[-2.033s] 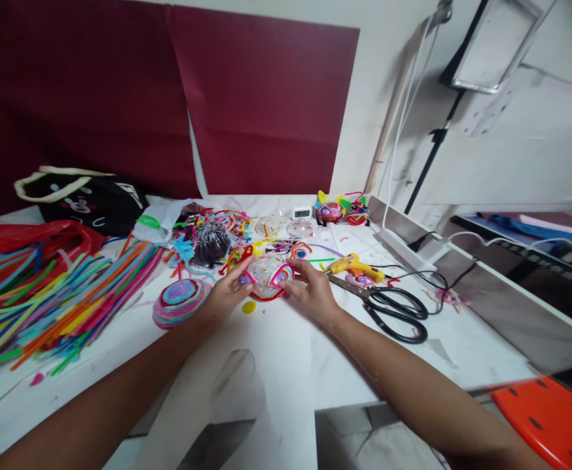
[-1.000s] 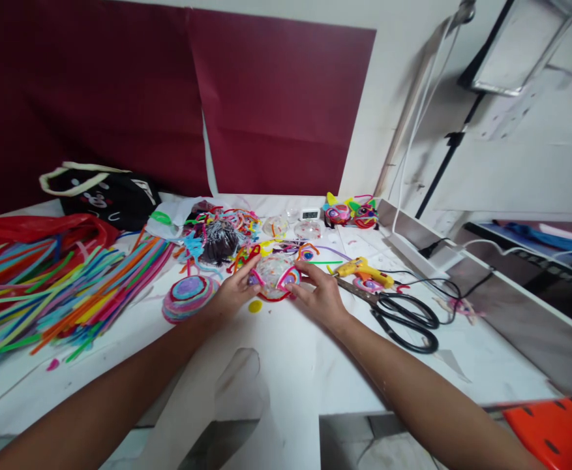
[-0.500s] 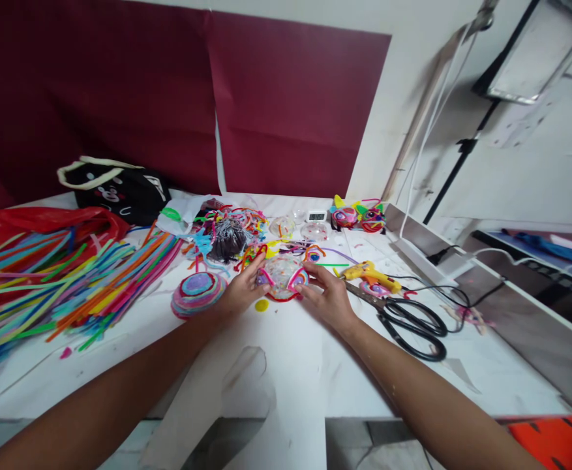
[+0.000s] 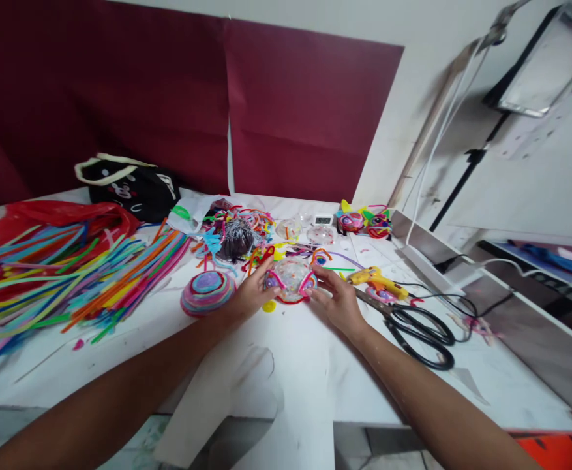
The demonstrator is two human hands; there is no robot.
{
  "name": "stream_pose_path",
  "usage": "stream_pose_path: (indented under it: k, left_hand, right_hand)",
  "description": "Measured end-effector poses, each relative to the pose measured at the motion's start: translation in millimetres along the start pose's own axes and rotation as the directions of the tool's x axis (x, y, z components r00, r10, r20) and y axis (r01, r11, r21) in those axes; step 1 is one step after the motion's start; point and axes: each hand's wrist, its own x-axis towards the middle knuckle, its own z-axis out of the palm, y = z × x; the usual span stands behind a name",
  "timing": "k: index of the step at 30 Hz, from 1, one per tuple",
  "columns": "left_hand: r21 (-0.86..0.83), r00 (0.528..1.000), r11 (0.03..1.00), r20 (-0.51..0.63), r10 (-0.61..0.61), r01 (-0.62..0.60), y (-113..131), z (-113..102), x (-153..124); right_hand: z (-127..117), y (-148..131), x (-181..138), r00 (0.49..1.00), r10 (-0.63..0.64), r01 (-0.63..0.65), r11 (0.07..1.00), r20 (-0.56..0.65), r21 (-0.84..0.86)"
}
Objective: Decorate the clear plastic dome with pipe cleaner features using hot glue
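Between my hands is a clear plastic dome [image 4: 290,275] with a red pipe-cleaner rim and a pink-and-purple pipe-cleaner piece at each side. My left hand [image 4: 257,287] grips its left side, thumb on the purple piece. On the opposite side, my right hand [image 4: 337,297] pinches the right-hand piece between thumb and fingers. A ball coiled from pink, blue and purple pipe cleaners [image 4: 208,292] lies beside my left wrist. Just below the dome sits a small yellow disc [image 4: 269,305].
Loose pipe cleaners [image 4: 119,281] spread over the left of the table. Black-handled scissors [image 4: 420,333] and a yellow glue gun [image 4: 378,282] with its cord lie right of my right hand. Farther back are a small digital clock [image 4: 322,220], finished-looking coiled figures [image 4: 364,220] and a black bag [image 4: 132,189].
The whole view has shifted, so the scene sits a little farther right. Both hands keep their hold on the dome, with hardly any movement against the table.
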Motion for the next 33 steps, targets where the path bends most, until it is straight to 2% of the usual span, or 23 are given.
stream_pose_path:
  k: [11, 19, 28, 33]
  left_hand:
    - [-0.057, 1.000, 0.998, -0.010, -0.015, 0.014, 2.5, 2.5, -3.5]
    - [-0.020, 0.999, 1.000, -0.032, 0.016, -0.017, -8.6, -1.7, 0.3]
    - [-0.019, 0.993, 0.997, -0.082, 0.079, -0.081, -11.3, 3.4, -3.3]
    - [0.008, 0.989, 0.995, -0.114, 0.098, -0.098, -4.5, 9.8, -8.8]
  right_hand:
    - [-1.5, 5.3, -2.5, 1.000, 0.001, -0.002, 1.000, 0.017, 0.004]
    - [-3.2, 2.3, -2.4, 0.999, 0.026, -0.026, 1.000, 0.046, 0.007]
    - [-7.8, 1.9, -2.8, 0.994, 0.084, -0.090, 0.993, 0.073, 0.077]
    - [-13.7, 4.3, -2.8, 0.981, 0.168, -0.177, 0.980, 0.097, 0.095]
